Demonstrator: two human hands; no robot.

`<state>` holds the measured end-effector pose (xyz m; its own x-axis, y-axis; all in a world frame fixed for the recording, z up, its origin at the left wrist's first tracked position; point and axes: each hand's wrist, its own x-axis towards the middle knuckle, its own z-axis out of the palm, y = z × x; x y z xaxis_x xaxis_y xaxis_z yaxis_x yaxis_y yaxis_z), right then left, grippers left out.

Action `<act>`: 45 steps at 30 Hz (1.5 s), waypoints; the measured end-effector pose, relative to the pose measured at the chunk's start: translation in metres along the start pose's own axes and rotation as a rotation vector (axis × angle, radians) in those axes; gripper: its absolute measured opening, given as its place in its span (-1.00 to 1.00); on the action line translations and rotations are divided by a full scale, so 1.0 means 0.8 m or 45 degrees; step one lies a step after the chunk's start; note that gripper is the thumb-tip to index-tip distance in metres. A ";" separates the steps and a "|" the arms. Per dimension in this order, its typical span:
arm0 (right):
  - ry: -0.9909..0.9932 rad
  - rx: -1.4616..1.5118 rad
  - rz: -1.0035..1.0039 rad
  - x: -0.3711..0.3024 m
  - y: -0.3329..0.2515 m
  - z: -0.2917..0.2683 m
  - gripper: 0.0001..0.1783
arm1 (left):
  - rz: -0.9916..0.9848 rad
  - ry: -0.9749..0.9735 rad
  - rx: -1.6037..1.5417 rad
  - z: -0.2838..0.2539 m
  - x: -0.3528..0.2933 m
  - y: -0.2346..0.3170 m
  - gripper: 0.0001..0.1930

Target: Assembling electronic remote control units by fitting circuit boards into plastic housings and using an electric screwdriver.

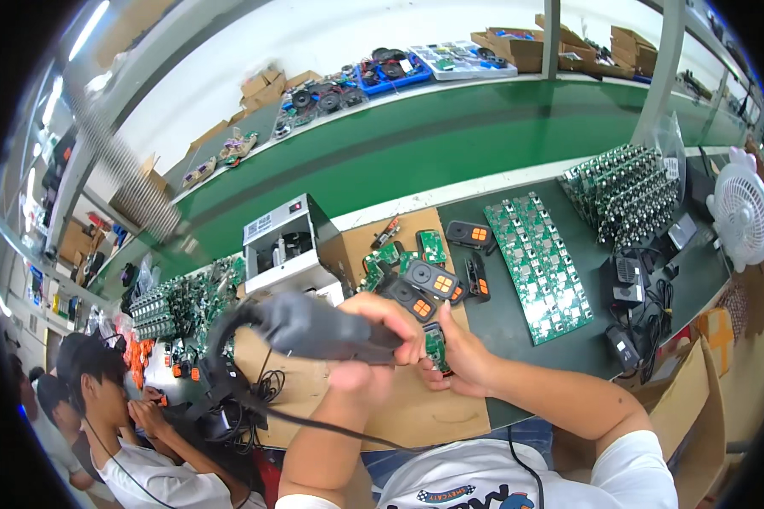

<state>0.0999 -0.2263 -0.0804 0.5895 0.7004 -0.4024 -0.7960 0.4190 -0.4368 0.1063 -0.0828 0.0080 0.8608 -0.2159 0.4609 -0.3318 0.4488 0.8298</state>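
Observation:
My left hand [384, 329] is wrapped round a thick dark grey corded tool [301, 327], blurred by motion, with a black cable looping from its rear end. Its working end is hidden by my hand. Close beside it, my right hand [469, 356] grips a small green circuit board [435, 346] between thumb and fingers. The fingertips of both hands nearly meet at the board. Just beyond lie black handheld units with orange buttons [431, 278], and loose small green boards [431, 246] on a cardboard sheet [458, 405].
A white-and-grey machine [284, 246] stands beyond my left hand. To the right are a board panel [542, 271], stacked boards [624, 191], black adapters [624, 280] and a white fan [743, 208]. A co-worker [119, 416] sits at left. A green conveyor [382, 148] crosses behind.

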 end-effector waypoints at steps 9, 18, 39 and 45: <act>0.039 -0.168 -0.739 -0.031 -0.050 0.008 -0.75 | -0.029 0.287 0.636 -0.035 -0.013 0.017 -0.75; 0.257 -0.343 -0.863 -0.024 -0.061 -0.010 -0.80 | -0.390 0.482 1.121 -0.069 -0.135 -0.036 -0.88; 0.504 -1.037 -1.312 -0.020 -0.013 -0.017 -0.88 | 0.161 0.421 2.082 -0.160 -0.114 0.174 -0.88; 0.381 -1.701 -1.175 -0.020 0.020 0.012 -0.82 | -1.082 0.496 2.295 -0.396 -0.161 0.303 -0.77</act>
<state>0.0764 -0.2252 -0.0734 0.8969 0.3174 0.3081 0.3966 -0.2687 -0.8778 0.0371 0.3285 0.0505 0.9137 0.4063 -0.0100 0.4016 -0.8988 0.1760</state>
